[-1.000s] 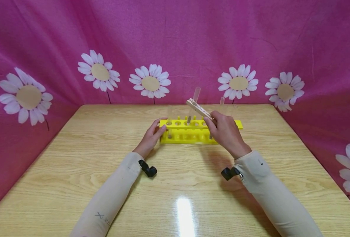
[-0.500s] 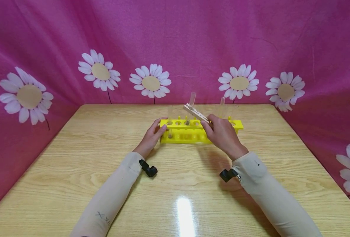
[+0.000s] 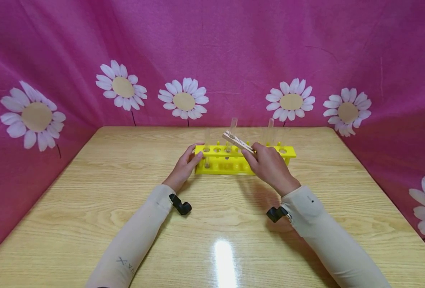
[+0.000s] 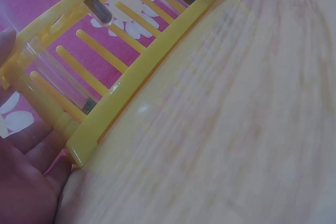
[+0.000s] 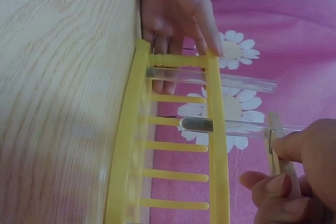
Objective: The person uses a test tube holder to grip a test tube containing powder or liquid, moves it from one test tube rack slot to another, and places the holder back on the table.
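Observation:
A yellow test tube rack (image 3: 234, 171) stands on the table. My left hand (image 3: 184, 167) holds its left end, thumb at the top plate and fingers behind the end post. My right hand (image 3: 272, 166) pinches a wooden test tube clamp (image 3: 236, 142), whose jaws grip a clear test tube (image 3: 233, 123). In the right wrist view, the dark-filled bottom of that tube (image 5: 195, 125) pokes through the rack's upper plate, above the base. Another tube (image 5: 241, 83) with a little dark content stands in the slot beside my left hand.
More tubes (image 3: 271, 125) stand toward the rack's right end, partly hidden behind my right hand. Drying pegs (image 4: 100, 51) rise along the rack's back. A pink cloth with daisies (image 3: 212, 60) hangs behind the wooden table (image 3: 126, 192).
My right hand has lowered the clamp and its tube, moving slightly left, and the tube's bottom has passed down through a hole in the rack. The left hand stays put.

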The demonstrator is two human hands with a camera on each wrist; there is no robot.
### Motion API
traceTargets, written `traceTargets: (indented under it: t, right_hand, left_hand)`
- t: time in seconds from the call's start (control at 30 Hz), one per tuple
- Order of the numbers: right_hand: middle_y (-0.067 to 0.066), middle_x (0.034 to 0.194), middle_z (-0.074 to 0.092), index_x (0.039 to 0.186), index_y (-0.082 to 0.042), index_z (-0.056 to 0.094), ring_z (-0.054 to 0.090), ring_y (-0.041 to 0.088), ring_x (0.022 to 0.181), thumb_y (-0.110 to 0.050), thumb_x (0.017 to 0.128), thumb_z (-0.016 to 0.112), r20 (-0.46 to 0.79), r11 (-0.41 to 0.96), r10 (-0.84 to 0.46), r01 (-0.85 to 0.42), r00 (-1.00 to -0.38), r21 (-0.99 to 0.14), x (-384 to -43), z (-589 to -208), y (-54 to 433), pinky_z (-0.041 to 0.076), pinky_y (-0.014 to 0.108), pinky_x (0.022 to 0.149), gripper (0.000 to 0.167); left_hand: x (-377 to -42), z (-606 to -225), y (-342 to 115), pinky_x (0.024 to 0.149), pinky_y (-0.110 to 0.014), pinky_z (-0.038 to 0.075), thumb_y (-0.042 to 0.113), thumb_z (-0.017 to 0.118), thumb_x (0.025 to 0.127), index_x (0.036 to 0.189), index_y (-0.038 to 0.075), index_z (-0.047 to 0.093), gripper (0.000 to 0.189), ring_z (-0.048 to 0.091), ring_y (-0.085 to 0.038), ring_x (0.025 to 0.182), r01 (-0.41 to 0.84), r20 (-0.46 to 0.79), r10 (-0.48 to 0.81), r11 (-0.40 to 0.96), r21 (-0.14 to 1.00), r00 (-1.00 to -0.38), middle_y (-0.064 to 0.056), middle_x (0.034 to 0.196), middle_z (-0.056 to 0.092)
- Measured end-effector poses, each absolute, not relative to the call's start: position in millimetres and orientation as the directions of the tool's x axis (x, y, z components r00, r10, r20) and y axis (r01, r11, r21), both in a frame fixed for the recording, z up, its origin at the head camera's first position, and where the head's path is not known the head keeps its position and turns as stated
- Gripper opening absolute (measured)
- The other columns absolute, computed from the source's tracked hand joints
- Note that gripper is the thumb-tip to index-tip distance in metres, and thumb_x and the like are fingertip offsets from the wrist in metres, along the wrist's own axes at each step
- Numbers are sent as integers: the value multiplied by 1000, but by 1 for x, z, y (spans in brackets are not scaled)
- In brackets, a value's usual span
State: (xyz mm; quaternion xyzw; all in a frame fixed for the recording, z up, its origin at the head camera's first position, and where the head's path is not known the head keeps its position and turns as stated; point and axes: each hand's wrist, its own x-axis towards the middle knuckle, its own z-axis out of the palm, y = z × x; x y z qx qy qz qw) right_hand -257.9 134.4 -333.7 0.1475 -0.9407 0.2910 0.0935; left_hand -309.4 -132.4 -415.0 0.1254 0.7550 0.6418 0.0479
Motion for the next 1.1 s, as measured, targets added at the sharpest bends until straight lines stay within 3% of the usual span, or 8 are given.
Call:
traceTargets:
  t: [0.4, 0.63, 1.1]
  right_hand:
    - [6, 61, 46, 92, -8, 57, 41, 20, 49, -34, 99, 55, 226, 822, -229, -312, -947, -476, -259, -337, 133, 33, 28, 44, 27]
    - [5, 62, 46, 92, -8, 57, 42, 20, 50, -33, 99, 56, 249, 843, -231, -321, -941, -432, -259, -339, 132, 34, 29, 45, 26]
    - [4, 62, 45, 92, -9, 60, 42, 19, 50, -35, 99, 54, 248, 858, -247, -331, -937, -393, -260, -343, 131, 34, 29, 45, 28]
  left_hand:
    - [-309, -413, -134, 112, -41, 28, 51, 50, 97, 141, 38, 41, 47, 46, -20, 125, 123, 85, 262, 132, 983, -961, -3, 138, 49]
    - [-311, -416, -133, 112, -42, 28, 52, 50, 96, 146, 29, 37, 57, 47, -20, 123, 144, 106, 259, 133, 981, -960, -3, 134, 52]
    - [-313, -417, -134, 113, -41, 25, 51, 49, 97, 143, 37, 39, 49, 45, -21, 127, 130, 88, 268, 140, 982, -959, -6, 134, 52]
